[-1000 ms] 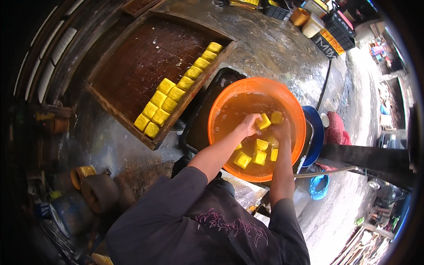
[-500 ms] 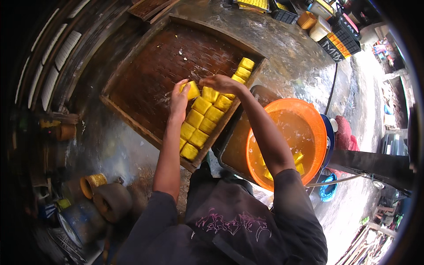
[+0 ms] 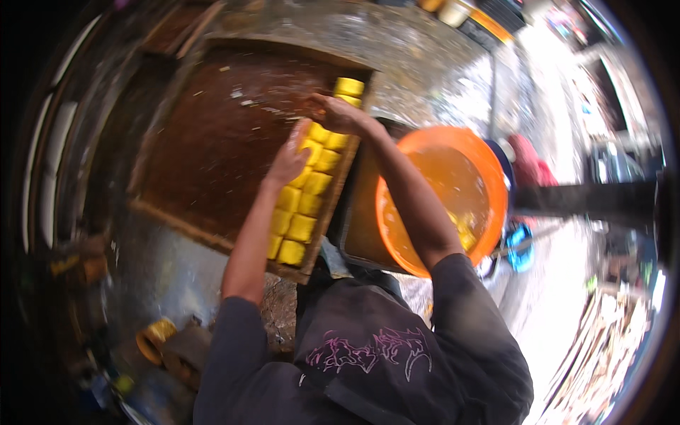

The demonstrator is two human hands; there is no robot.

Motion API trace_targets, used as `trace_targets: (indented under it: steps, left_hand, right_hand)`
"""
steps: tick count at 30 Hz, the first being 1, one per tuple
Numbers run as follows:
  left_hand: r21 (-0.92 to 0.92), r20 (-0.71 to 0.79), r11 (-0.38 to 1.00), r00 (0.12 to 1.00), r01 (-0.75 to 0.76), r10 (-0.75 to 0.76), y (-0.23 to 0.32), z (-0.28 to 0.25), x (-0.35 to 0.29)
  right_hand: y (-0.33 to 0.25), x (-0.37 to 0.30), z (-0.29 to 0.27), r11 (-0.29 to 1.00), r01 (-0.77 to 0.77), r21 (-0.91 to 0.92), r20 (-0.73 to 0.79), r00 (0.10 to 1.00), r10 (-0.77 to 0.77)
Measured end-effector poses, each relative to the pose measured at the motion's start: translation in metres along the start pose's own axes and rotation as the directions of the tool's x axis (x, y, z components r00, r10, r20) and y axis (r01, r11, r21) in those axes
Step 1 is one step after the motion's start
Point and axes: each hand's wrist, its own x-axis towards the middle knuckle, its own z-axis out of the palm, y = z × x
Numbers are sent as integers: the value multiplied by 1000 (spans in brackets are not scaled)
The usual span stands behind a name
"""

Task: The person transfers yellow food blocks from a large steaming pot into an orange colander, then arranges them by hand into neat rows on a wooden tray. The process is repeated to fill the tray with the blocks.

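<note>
Step looks like laying yellow blocks [image 3: 303, 205] in a column along the right edge of the wooden tray [image 3: 205, 142]. Orange basin [image 3: 453, 198] sits just right of it. Left hand [image 3: 289, 159] flat, open, on the column; right hand [image 3: 338, 113] curled, grip unclear. Likely next: fill the gap near the far right corner.

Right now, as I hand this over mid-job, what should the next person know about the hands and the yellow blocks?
Left hand: flat on the yellow blocks in the wooden tray, grip unclear.
Right hand: at the upper end of the row; what it holds is unclear.
Done: a row of blocks along the tray's right edge.
Left: a few blocks in the orange basin; most of the tray is bare.
</note>
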Motion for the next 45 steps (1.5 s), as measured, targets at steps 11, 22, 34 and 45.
trace_targets:
  steps: [11,22,34,45]
  left_hand:
    - [-10,259,1000,966,22,-18,137,299,-9]
    - [-570,652,195,585,798,-483,71,463,34]
    - [-820,-281,573,868,6,-410,105,52,7]
    - [145,-142,949,955,281,-261,34,-13,81]
  right_hand:
    - [209,-488,-2,478,-870,-121,-600,448,663]
    - [290,-534,-19,531,-464,709,-166,622,765]
    - [57,-92,-37,968,21,251,-10,1000,-20]
    - [41,96,-67,912,-188,366,169,976,134]
